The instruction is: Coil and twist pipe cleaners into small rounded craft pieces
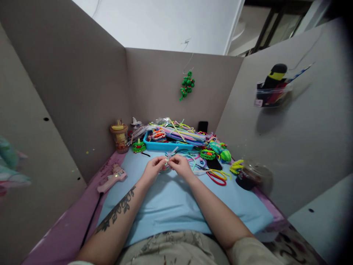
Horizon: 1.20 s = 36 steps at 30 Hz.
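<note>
Gray panels (154,84) stand behind the blue tray and to both sides of it, cut off by the picture's edges. Below them the counter (71,217), pinkish purple, shows mainly to the left of the tray; a pale blue cloth (171,195) hides much of its top. The person's arms reach in from the near edge toward the tray, elbows wide and forearms slanting inward until the hands meet; the upper arms are out of view. The blue tray (168,146) is heaped with fuzzy colored stems (182,133) and clear wrapping, so its floor and most of its back rim are hidden.

Left of the tray stands a lidded cup (120,138), and nearer the person than that lies a pink glue gun (112,180), its cord running out behind the left arm. To the right of the tray and nearer, a dark-lidded jar (245,181) is blurred.

Just in front of the tray, the left hand (153,169) and right hand (180,166) nearly touch, backs upward, thumbs and forefingers pinching one small craft piece (165,167) between them. The fingers cover much of it, and its shape is hard to make out. A red loop (216,181) lies right of the hands; what it belongs to is unclear.
</note>
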Tool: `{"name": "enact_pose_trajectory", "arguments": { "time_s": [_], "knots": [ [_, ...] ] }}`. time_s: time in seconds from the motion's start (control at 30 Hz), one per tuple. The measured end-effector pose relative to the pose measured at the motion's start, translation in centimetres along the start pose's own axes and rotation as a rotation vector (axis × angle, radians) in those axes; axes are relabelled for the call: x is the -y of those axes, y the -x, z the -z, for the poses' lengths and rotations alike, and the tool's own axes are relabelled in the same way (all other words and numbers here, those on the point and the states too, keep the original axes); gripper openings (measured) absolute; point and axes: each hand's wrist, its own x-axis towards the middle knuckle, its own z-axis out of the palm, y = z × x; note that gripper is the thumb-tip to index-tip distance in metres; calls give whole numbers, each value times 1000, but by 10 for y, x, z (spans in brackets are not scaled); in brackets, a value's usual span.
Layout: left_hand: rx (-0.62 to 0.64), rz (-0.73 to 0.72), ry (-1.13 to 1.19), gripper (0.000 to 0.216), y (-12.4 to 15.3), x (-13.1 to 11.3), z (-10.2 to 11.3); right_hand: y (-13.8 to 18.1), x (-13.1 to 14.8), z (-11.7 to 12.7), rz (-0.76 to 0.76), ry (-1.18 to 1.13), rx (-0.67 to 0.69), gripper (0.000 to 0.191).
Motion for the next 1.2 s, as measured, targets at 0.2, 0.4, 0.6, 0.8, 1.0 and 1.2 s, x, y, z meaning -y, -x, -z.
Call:
{"name": "enact_pose_trajectory", "arguments": {
  "time_s": [0.2, 0.4, 0.6, 0.8, 1.0, 1.2],
  "knots": [
    [89, 130, 102, 29, 4, -10, -1, -4, -8, 0, -231, -300, 109, 21],
    [211, 258, 116, 30, 5, -13, 5, -6, -13, 7, -245, -405, 240, 27],
    [189, 215, 49, 35, 4, -11, 2, -5, -20, 4, -261, -425, 220, 31],
    [98, 130, -54, 35, 3, -6, 0, -4, -24, -1, -273, -442, 213, 27],
    [129, 141, -81, 34, 4, -7, -2, -2, -24, 0, -243, -453, 256, 27],
    [166, 113, -117, 35, 4, -6, 0, 0, -20, -5, -276, -454, 203, 27]
  ]
}}
